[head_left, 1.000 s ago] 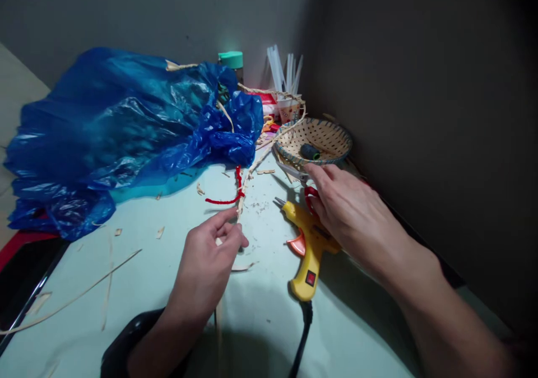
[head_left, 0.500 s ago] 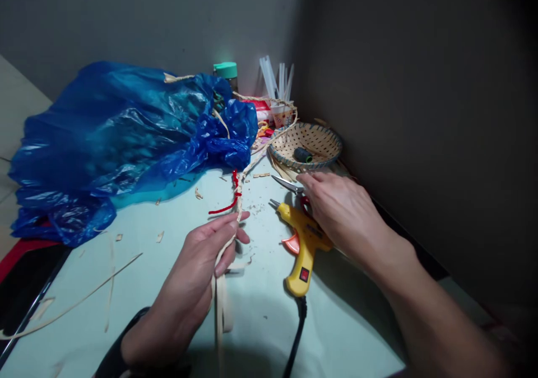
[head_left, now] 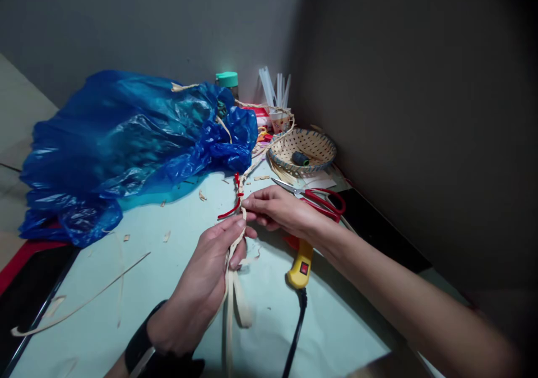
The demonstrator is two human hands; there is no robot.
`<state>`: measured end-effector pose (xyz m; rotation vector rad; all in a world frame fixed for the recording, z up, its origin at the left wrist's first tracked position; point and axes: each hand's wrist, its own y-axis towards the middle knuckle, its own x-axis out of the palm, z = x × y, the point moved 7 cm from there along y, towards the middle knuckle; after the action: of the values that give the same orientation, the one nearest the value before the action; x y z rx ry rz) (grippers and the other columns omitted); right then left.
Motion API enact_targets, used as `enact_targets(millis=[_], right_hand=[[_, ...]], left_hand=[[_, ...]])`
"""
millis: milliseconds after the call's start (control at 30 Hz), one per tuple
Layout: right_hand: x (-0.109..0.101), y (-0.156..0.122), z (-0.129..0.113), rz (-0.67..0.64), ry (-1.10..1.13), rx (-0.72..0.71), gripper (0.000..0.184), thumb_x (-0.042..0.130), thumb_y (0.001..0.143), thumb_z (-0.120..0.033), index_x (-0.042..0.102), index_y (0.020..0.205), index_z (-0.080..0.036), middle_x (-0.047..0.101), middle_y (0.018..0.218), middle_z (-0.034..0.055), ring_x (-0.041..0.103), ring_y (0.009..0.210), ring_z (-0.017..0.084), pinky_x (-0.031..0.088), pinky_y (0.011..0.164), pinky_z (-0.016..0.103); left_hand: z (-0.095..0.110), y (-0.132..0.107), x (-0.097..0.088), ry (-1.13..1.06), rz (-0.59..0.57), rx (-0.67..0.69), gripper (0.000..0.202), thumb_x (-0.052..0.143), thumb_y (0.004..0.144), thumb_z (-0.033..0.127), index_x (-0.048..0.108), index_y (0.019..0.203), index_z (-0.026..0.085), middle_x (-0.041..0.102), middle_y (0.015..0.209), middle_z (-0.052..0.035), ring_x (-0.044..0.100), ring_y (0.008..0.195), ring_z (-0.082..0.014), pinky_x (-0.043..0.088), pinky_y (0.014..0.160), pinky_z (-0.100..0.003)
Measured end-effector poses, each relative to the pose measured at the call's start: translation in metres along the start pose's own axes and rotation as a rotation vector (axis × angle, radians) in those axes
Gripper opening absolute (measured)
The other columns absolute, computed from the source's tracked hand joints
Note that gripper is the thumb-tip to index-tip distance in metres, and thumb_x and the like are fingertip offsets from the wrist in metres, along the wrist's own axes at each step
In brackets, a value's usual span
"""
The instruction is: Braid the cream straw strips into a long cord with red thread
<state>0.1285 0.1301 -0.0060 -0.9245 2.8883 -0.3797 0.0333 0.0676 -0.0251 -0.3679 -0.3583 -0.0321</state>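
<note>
A pale straw braid point(head_left: 247, 172) runs from beside the blue bag toward me, its loose flat strands point(head_left: 229, 316) hanging below my left hand. My left hand point(head_left: 221, 243) is closed around the braid, thumb on top. My right hand point(head_left: 275, 207) pinches the braid just above the left fingers, near a red pipe-cleaner-like tie point(head_left: 229, 212) twisted around it. Red-handled scissors point(head_left: 321, 199) lie just beyond my right wrist, blades pointing left. Under my right forearm rests a yellow glue gun point(head_left: 301, 269), its nozzle hidden.
A large blue plastic bag point(head_left: 126, 137) covers the back left. At the back stand a woven basket point(head_left: 323, 148) holding a dark thread spool point(head_left: 300, 158), a cup of glue sticks point(head_left: 281, 121) and a green-lidded jar point(head_left: 227, 79). Straw scraps point(head_left: 203, 195) litter the table.
My right hand has moved left from the scissors to the braid, leaving them lying on the table. My left hand keeps its hold, and the view has shifted slightly.
</note>
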Motion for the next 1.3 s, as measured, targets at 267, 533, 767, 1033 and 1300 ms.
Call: enact_targets(millis=[267, 533, 767, 1033, 1300], right_hand=[[0.007, 0.013, 0.004, 0.009, 0.121, 0.012, 0.023, 0.056, 0.082, -0.029, 0.052, 0.065, -0.014, 0.046, 0.05, -0.0044, 0.028, 0.041, 0.004, 0.015, 0.04, 0.019], [0.002, 0.017, -0.003, 0.104, -0.13, -0.17, 0.027, 0.053, 0.083, -0.032, 0.053, 0.062, -0.015, 0.046, 0.047, -0.0042, 0.035, 0.045, 0.006, 0.025, 0.046, 0.021], [0.0, 0.014, -0.002, 0.055, -0.036, -0.115, 0.03, 0.054, 0.086, -0.037, 0.053, 0.065, -0.014, 0.041, 0.046, -0.0062, 0.029, 0.04, 0.004, 0.02, 0.039, 0.019], [-0.008, 0.012, -0.012, 0.12, -0.15, -0.168, 0.029, 0.048, 0.09, -0.036, 0.055, 0.071, -0.015, 0.056, 0.059, -0.0003, 0.052, 0.049, 0.007, 0.029, 0.037, 0.015], [-0.039, 0.031, -0.009, 0.316, -0.141, -0.109, 0.01, 0.055, 0.08, -0.015, 0.047, 0.085, -0.019, 0.065, 0.071, 0.0029, 0.062, 0.057, 0.014, 0.042, 0.043, 0.021]], left_hand=[[0.005, 0.001, -0.003, 0.109, 0.013, 0.011, 0.018, 0.057, 0.083, 0.029, 0.064, 0.085, 0.013, 0.054, 0.062, 0.0024, 0.027, 0.04, -0.0008, 0.02, 0.043, -0.017], [0.006, -0.003, -0.002, 0.216, 0.021, -0.016, 0.028, 0.06, 0.082, 0.039, 0.066, 0.087, 0.013, 0.065, 0.073, -0.0038, 0.031, 0.04, -0.0007, 0.01, 0.039, -0.018], [0.007, 0.0, -0.008, 0.172, 0.028, -0.055, 0.018, 0.065, 0.078, 0.029, 0.069, 0.086, 0.014, 0.062, 0.073, -0.0033, 0.037, 0.046, -0.0023, 0.013, 0.038, -0.016], [0.011, -0.001, -0.005, 0.134, -0.002, -0.044, 0.018, 0.067, 0.077, 0.03, 0.071, 0.084, 0.014, 0.061, 0.076, -0.0037, 0.039, 0.052, -0.0041, 0.021, 0.039, -0.014], [0.041, 0.002, -0.023, 0.517, 0.161, 0.161, 0.034, 0.067, 0.074, 0.046, 0.074, 0.084, 0.014, 0.069, 0.081, -0.0088, 0.06, 0.074, -0.0168, 0.046, 0.065, -0.025]])
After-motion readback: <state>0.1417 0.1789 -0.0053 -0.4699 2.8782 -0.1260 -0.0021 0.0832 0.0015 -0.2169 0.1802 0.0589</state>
